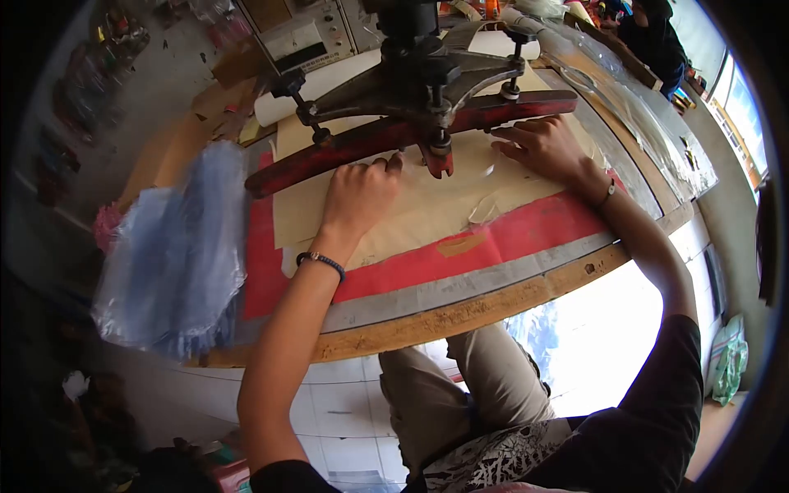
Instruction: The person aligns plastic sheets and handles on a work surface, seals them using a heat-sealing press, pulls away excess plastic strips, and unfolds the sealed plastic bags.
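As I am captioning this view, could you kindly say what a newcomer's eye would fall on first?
Probably the dark press at the top centre, with its long red bar over the tan sheet. Next, the left hand and right hand, on either side near the bar. Then the bluish plastic at the table's left end.

Left hand [362, 193] curls just nearside of the red bar [526, 108]. Right hand [546, 148], beside it, extends fingers leftward.
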A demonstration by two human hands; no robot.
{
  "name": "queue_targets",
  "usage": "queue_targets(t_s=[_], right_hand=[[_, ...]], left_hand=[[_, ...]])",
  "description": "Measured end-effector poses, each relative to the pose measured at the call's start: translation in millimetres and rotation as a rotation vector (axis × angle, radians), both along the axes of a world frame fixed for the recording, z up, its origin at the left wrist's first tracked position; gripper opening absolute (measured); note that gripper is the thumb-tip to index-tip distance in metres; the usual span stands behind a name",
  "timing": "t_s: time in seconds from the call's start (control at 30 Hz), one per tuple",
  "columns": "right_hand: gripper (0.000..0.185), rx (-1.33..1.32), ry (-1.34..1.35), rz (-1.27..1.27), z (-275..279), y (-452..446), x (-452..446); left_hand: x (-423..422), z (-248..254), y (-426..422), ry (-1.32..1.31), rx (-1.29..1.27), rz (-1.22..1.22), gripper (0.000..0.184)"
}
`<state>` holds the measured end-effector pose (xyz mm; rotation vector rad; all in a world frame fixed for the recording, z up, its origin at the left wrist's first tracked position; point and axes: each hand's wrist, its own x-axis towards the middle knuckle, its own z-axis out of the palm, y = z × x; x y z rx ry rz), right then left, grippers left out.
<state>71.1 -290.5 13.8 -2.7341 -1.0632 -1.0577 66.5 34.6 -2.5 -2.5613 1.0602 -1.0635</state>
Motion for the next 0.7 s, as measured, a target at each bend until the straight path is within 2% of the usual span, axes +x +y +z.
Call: queue_targets(t_s=[0.23, 0.43, 0.7], right_hand=[[0.017, 0.012, -0.082, 0.063, -10.0, -3.5, 10.7], [0.013, -0.024, -0.085, 0.078, -12.5, -4.2, 13.6], [0.014, -0.05, -0.038, 0.107, -13.6, -3.7, 14.3]], left_hand=[[0.3, 1.6, -7.6, -0.136, 0.109, 0.032, 0.024], [7.5, -4.2, -13.5, -0.155, 0.019, -0.018, 0.017], [12.1, -0.3, -11.8, 0.17, 0.026, 0.006, 0.024]])
